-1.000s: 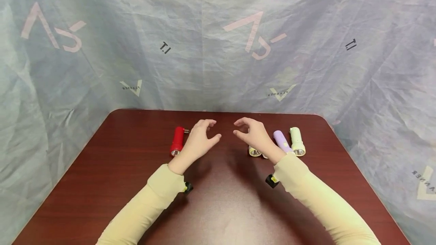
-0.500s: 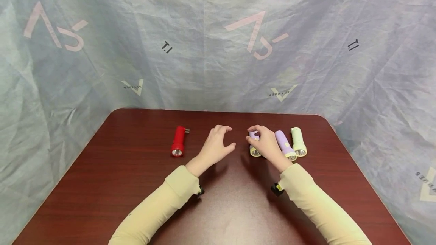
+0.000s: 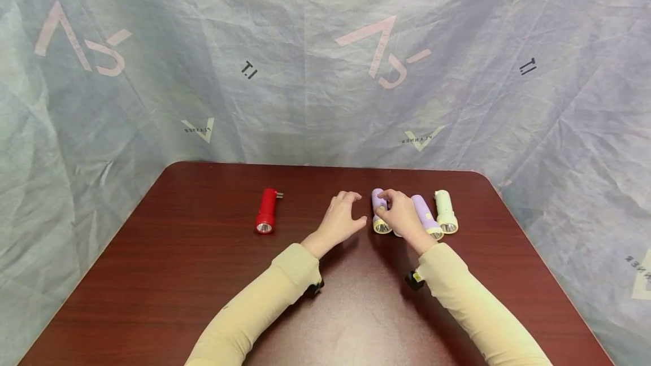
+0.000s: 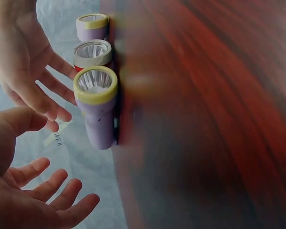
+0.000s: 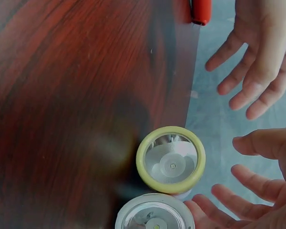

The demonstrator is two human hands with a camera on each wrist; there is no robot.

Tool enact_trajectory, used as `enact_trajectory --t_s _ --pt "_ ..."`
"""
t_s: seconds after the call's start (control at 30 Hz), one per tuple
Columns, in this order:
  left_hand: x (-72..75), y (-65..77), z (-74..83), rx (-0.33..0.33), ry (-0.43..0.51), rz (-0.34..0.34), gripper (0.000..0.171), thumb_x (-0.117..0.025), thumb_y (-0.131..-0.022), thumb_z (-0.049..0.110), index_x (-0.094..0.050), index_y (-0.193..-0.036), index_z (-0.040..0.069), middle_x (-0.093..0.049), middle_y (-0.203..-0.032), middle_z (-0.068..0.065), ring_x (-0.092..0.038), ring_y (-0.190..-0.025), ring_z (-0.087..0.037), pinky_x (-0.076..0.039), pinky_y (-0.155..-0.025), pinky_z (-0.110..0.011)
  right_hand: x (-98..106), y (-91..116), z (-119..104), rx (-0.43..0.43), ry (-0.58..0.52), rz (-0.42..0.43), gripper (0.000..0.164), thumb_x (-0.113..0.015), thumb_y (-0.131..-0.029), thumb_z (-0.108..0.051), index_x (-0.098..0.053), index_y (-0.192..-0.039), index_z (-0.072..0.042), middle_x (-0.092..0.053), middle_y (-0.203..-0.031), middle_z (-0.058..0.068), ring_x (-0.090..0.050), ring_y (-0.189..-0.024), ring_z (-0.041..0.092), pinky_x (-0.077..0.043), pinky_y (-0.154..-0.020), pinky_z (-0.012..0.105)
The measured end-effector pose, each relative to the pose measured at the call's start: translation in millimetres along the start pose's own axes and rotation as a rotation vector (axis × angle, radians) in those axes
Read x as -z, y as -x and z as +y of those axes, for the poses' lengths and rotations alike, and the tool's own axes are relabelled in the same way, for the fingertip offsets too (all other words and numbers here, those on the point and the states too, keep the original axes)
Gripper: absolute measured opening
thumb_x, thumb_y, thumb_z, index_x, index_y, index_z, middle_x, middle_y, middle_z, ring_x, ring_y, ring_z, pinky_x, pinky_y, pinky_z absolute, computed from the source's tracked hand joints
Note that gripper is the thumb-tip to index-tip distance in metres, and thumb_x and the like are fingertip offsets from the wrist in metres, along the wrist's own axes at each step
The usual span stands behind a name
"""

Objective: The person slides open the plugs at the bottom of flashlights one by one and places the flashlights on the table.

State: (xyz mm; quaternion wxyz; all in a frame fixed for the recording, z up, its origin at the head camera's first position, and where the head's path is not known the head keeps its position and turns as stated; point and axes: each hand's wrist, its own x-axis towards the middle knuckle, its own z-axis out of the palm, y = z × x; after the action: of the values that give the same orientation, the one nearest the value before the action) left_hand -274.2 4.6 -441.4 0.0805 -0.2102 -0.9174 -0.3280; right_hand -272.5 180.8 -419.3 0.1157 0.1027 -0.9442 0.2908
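My left hand [image 3: 337, 222], fingers and thumb spread in a loose curve, hovers just left of a purple flashlight [image 3: 381, 226] with a yellow rim. My right hand [image 3: 403, 216] hangs over the row, its thumb and forefinger overlapping that flashlight in the head view. Beneath the right hand, mostly hidden there, is a white-rimmed flashlight [image 4: 93, 53] with a red band; in the right wrist view a right fingertip is right at its rim [image 5: 155, 214]. Neither hand grips anything. A second purple flashlight [image 3: 425, 213] lies beside the right wrist.
A pale green flashlight [image 3: 445, 212] lies at the right end of the row. Off to the left is a red flashlight [image 3: 266, 212] with metal plug prongs. All lie on a dark red-brown table [image 3: 168, 253], with a grey printed cloth [image 3: 305, 100] hanging behind and at the sides.
My left hand has moved right, from beside the red flashlight to the nearer purple one. The right hand has shifted right and slightly nearer, uncovering both purple flashlights more.
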Motion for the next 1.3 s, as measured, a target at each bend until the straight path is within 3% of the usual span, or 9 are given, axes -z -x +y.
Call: enact_trajectory --t_s 0.3,0.73,1.03,1.13,1.3 --pt "-20.3 -11.7 4.2 0.057 0.072 -0.021 0.048 -0.072 -0.08 0.025 -0.056 -0.12 0.004 -0.056 -0.117 -0.01 -0.054 -0.106 -0.027 -0.046 -0.09 -0.036 1.1 -10.7 -0.4 -0.07 0.042 -0.067 0.043 -0.07 -0.081 -0.015 -0.059 -0.117 0.005 -0.065 -0.096 0.023 -0.058 -0.078 0.03 -0.048 -0.073 0.044" --pt "-36.5 -20.7 6.5 0.14 0.154 -0.051 0.044 -0.07 -0.083 0.025 -0.056 -0.119 0.004 -0.057 -0.112 -0.012 -0.053 -0.1 -0.024 -0.046 -0.083 -0.033 3.2 -21.6 -3.6 -0.214 0.039 -0.234 0.056 -0.067 -0.083 -0.022 -0.052 -0.124 0.011 -0.059 -0.117 0.03 -0.058 -0.104 0.039 -0.047 -0.089 0.047" --pt "-44.1 -28.5 5.0 0.214 0.248 -0.074 0.046 -0.07 -0.081 0.025 -0.056 -0.121 0.006 -0.062 -0.105 -0.009 -0.055 -0.096 -0.021 -0.046 -0.081 -0.03 -1.8 -21.0 2.7 -0.272 0.004 -0.252 0.06 -0.065 -0.085 -0.025 -0.047 -0.13 0.011 -0.055 -0.123 0.031 -0.056 -0.109 0.04 -0.047 -0.091 0.046" --pt "-47.8 -29.8 4.3 0.282 0.372 -0.096 0.047 -0.07 -0.081 0.023 -0.056 -0.123 0.005 -0.063 -0.105 -0.009 -0.058 -0.091 -0.017 -0.049 -0.076 -0.026 -2.2 -21.0 2.8 -0.288 0.003 -0.261 0.06 -0.064 -0.086 -0.025 -0.046 -0.131 0.011 -0.054 -0.124 0.032 -0.054 -0.111 0.04 -0.046 -0.092 0.047" --pt "-52.2 -30.2 3.6 0.432 0.749 -0.134 0.047 -0.068 -0.081 0.012 -0.054 -0.124 -0.002 -0.065 -0.107 -0.015 -0.064 -0.083 -0.016 -0.056 -0.065 -0.029 -3.0 -20.3 5.3 -0.307 -0.02 -0.256 0.056 -0.059 -0.088 -0.023 -0.046 -0.132 0.01 -0.052 -0.127 0.032 -0.052 -0.115 0.04 -0.044 -0.095 0.048"
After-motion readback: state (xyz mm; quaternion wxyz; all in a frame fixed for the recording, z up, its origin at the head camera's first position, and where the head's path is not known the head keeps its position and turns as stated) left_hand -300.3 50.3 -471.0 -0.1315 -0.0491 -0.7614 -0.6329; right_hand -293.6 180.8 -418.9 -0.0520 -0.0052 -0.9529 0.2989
